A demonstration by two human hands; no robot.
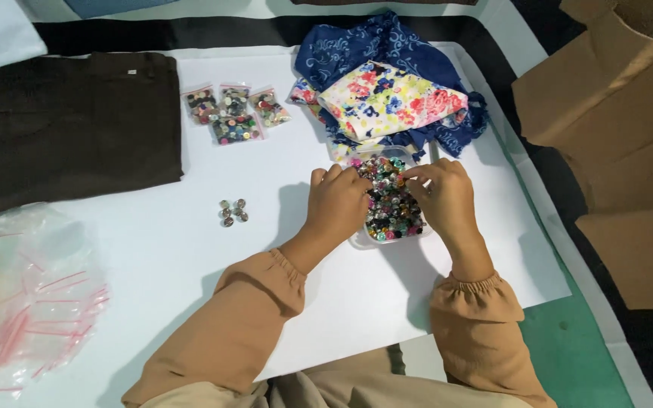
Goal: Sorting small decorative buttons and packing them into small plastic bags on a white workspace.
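Both hands (391,200) over button tub (389,198)

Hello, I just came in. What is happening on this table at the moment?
A person in tan sleeves has both hands in a clear container full of mixed colourful buttons. The left hand rests on the container's left side, and the right hand pinches among the buttons. A small cluster of buttons lies apart on the white sheet. Four small filled bags lie further back, beside folded floral fabric.
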